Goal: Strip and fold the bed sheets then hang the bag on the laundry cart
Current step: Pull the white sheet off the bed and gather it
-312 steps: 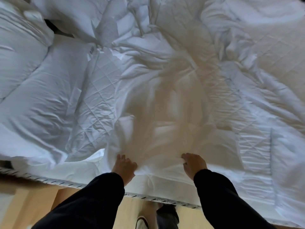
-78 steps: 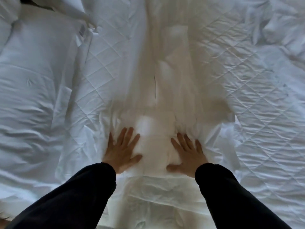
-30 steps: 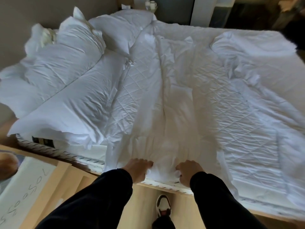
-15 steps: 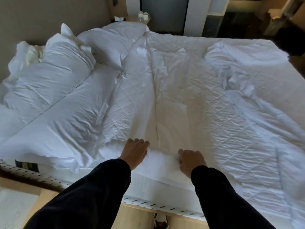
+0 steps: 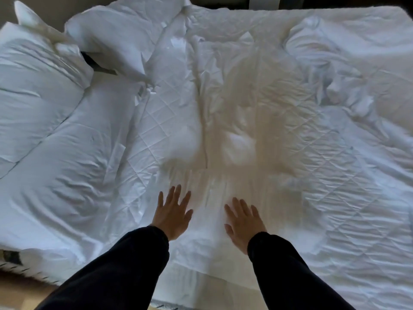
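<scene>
White quilted mattress pad (image 5: 335, 175) all around, and both palms lie flat with fingers spread, left hand (image 5: 173, 212) and right hand (image 5: 243, 221), on the folded sheet (image 5: 223, 153) near the bed's edge; best to press outward evenly so the fold sets crisp.

Sheet (image 5: 225, 198) matt creased cloth; mattress pad (image 5: 169, 121) quilted (diamond stitching).
</scene>
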A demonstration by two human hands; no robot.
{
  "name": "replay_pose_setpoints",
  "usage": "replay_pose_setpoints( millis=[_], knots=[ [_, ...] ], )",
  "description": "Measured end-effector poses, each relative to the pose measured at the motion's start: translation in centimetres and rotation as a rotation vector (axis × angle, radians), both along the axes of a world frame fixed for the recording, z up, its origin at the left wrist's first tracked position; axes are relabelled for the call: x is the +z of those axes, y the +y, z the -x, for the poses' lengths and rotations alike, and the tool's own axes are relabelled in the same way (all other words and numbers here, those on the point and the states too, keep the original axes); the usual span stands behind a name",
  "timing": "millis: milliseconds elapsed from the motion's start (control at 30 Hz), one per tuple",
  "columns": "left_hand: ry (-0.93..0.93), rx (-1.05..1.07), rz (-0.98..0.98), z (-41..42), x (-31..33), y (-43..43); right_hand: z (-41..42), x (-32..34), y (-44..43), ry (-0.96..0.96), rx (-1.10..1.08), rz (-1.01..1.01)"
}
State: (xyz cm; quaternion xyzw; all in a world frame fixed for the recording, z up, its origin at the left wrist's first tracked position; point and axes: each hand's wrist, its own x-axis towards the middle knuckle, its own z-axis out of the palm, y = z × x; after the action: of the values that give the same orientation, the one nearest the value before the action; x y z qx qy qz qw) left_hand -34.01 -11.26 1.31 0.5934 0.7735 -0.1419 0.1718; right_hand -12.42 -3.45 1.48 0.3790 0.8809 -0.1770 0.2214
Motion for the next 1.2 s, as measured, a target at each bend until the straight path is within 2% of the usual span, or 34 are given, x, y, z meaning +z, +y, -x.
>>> replay_pose_setpoints(
  millis=[167,433,900,1200],
  knots=[
    [-0.026,-0.051,-0.022,-0.6,-1.9,1.1,1.4,-2.0,0.5,0.018,-0.028,-0.047],
    [-0.012,-0.079,-0.079,0.5,-5.8,7.0,4.2,-6.7,4.2,0.07,-0.259,-0.194],
    [0.039,-0.107,-0.229,1.0,-17.4,7.1,4.7,-17.4,4.4,0.18,-0.277,-0.312],
    [0.02,-0.091,-0.248,1.2,-17.4,6.7,4.7,-16.4,4.1,0.19,-0.258,-0.345]
  ],
)
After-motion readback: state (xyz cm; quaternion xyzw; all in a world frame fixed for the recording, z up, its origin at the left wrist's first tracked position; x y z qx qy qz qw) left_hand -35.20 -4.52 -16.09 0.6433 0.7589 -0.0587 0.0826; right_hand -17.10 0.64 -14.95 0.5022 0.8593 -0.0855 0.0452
